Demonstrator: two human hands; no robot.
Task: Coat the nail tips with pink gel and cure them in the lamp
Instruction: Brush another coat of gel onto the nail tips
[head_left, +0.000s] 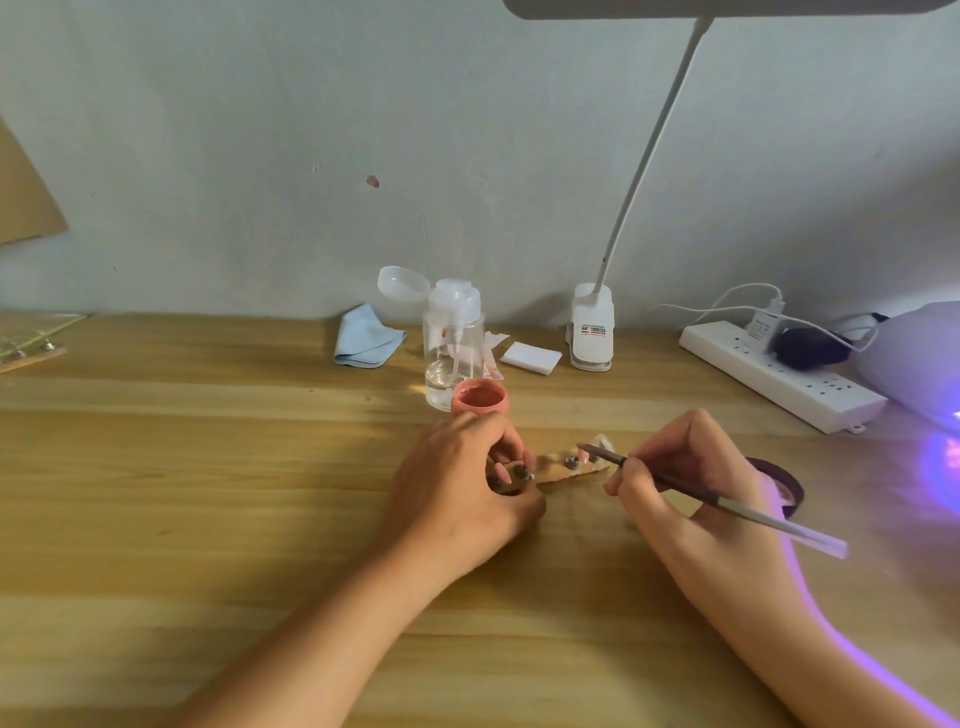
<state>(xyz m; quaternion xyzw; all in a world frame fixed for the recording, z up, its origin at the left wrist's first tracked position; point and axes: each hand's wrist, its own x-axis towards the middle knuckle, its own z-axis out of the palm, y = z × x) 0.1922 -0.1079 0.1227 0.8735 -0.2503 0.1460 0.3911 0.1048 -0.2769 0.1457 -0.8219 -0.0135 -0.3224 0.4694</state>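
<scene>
A wooden strip (556, 470) carrying nail tips on small metal stands lies on the table in front of me. My left hand (457, 493) grips its left end, where a pink-coated tip (500, 472) shows between my fingers. My right hand (691, 483) pinches a thin gel brush (727, 501) like a pen. The brush's tip reaches a nail tip (589, 457) at the strip's right end. An open pot of pink gel (478, 398) stands just behind my left hand. The curing lamp (919, 364) glows purple at the far right.
Behind the pot stand a clear pump bottle (453, 353), a blue cloth (366, 338), white pads (531, 357) and a clip desk lamp (591, 327). A white power strip (779, 374) runs toward the curing lamp. A dark lid (779, 483) lies behind my right hand.
</scene>
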